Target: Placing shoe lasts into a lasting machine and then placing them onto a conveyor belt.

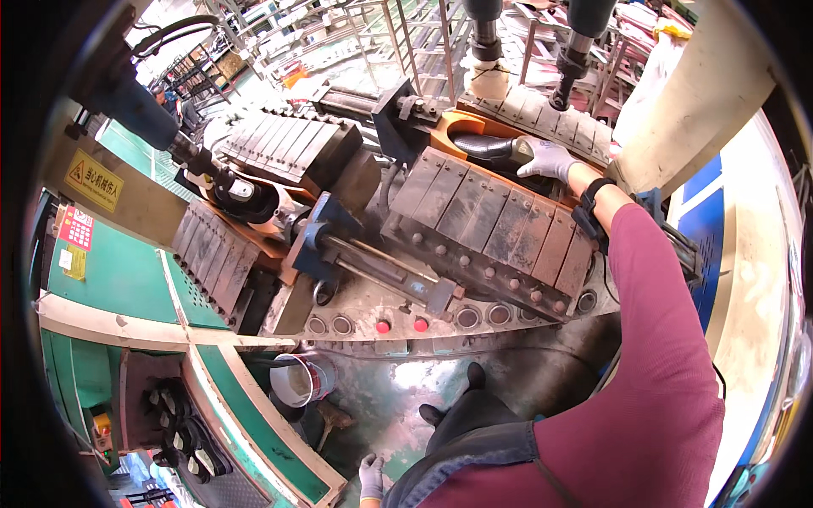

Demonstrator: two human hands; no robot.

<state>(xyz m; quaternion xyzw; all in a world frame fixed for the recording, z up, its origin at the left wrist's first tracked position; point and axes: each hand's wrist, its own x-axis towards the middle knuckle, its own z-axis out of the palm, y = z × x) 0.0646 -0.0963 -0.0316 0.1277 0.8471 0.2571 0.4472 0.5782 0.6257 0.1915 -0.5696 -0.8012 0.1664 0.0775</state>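
My right hand (549, 161), in a pale work glove, reaches far forward with its fingers round the near end of a dark shoe (484, 147). That shoe lies in an orange curved cradle (442, 135) between two banks of metal plates. Part of the shoe is hidden by the glove. Low beside my leg hangs my left hand (371, 476), also gloved; it seems to hold nothing, its fingers loosely apart. At the left station, a black-and-white shoe (246, 196) sits under a press rod (190, 152).
Two press rods (569, 72) hang over the right station. A blue clamp bracket (313, 241) juts between the stations. Red buttons (383, 326) line the front panel. A white bucket (296, 383) stands on the floor, near several dark shoes (188, 440) on a lower shelf.
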